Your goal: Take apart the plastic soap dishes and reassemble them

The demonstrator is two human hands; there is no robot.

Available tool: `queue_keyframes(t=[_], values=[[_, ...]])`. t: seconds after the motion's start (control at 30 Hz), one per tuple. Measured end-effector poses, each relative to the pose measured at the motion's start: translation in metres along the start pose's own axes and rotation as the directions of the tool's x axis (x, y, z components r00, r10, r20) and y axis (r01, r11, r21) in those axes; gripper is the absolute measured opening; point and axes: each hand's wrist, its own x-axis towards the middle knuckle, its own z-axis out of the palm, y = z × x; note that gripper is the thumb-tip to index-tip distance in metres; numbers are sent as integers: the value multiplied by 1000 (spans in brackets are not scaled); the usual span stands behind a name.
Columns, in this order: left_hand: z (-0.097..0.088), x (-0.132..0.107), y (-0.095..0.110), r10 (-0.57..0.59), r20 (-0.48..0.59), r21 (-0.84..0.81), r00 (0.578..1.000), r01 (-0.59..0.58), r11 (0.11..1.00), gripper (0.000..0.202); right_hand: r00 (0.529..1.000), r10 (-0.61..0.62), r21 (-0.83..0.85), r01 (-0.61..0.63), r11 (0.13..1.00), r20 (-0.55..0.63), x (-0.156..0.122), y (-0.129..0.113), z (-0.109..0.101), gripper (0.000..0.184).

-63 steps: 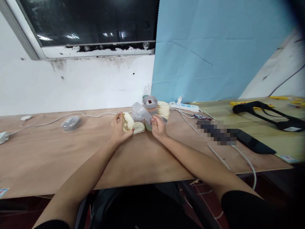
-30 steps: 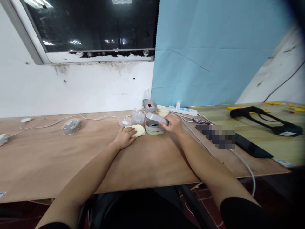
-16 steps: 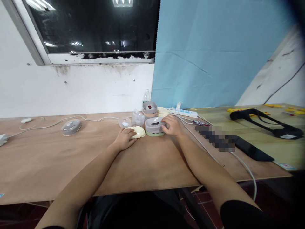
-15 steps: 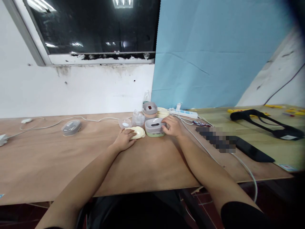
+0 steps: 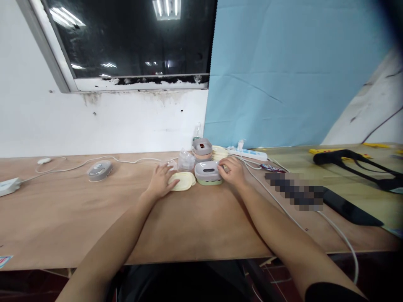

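My left hand (image 5: 160, 181) lies on the wooden table (image 5: 78, 209), fingers spread, its thumb side touching a pale yellow lid (image 5: 183, 181) that lies flat. My right hand (image 5: 232, 171) rests against the right side of a grey lidded container on a green base (image 5: 208, 173), fingers curled on its edge. Just behind stand a clear plastic cup (image 5: 186, 159), a second grey container with a red spot (image 5: 202, 149) and a stack of pale yellow lids (image 5: 219, 152).
A grey round device (image 5: 99, 170) with a white cable lies at the left. A white power strip (image 5: 250, 154) and cables run to the right of the containers. A black flat device (image 5: 349, 207) and a black handled tool (image 5: 352, 161) lie at the right.
My right hand has set the grey lid down onto the green-based container and stays against it. My left hand has opened and shifted a little left off the yellow lid. The view tilted slightly.
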Motion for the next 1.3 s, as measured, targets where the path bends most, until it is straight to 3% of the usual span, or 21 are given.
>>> queue_keyframes(t=[0.07, 0.1, 0.2, 0.27, 0.33, 0.4, 0.43, 0.53, 0.63, 0.73, 0.9, 0.97, 1.03, 1.17, 1.3], values=[[-12, -1, -21, -115, -129, 61, 985, 123, 991, 37, 1000, 5, 4, -5, 1000, -12, 0, -1, 1, 5], [-18, -4, -35, -199, -205, 87, 958, 220, 972, 36, 1000, 4, 3, -4, 1000, -16, 0, -1, 1, 5], [-35, -21, -79, -437, -364, 117, 822, 506, 855, 34, 1000, -4, -8, 3, 1000, -12, 0, -2, 2, 4], [-44, -38, -105, -574, -402, 112, 713, 660, 743, 37, 1000, -5, -16, 5, 1000, -4, 0, -2, 2, 3], [-52, -54, -127, -700, -445, 84, 559, 804, 589, 42, 1000, -3, -21, 3, 1000, 2, 0, -3, 3, 3], [-59, -68, -143, -788, -430, 52, 440, 884, 464, 51, 1000, 2, -19, -2, 1000, 6, -1, -3, 3, 4], [-61, -74, -150, -812, -426, 41, 399, 905, 423, 56, 1000, 6, -18, -6, 1000, 6, -1, -3, 2, 4], [-64, -86, -169, -856, -380, 50, 352, 931, 360, 73, 1000, 13, -14, -13, 1000, 5, -1, -3, 1, 7], [-62, -88, -180, -891, -258, 130, 374, 927, 352, 81, 1000, 17, -18, -17, 1000, 3, -1, -3, 1, 9], [-58, -82, -174, -887, -175, 233, 428, 893, 384, 84, 1000, 15, -23, -15, 1000, -2, -1, -2, 2, 11], [-53, -61, -142, -778, -243, 296, 579, 808, 509, 59, 1000, 30, -37, -30, 999, -5, -2, -1, 2, 14], [-50, -57, -134, -736, -276, 286, 618, 784, 551, 52, 999, 43, -32, -43, 999, -4, -3, 0, 2, 15], [-45, -57, -134, -725, -280, 286, 629, 775, 563, 52, 999, 45, -28, -45, 999, -6, -3, 1, 2, 15], [-37, -61, -145, -762, -145, 296, 631, 763, 576, 65, 999, 33, -22, -34, 999, -14, -3, 0, 2, 15], [-40, -55, -147, -716, -102, 208, 690, 719, 663, 53, 1000, 22, -21, -23, 1000, -17, -1, -5, 1, 17]])
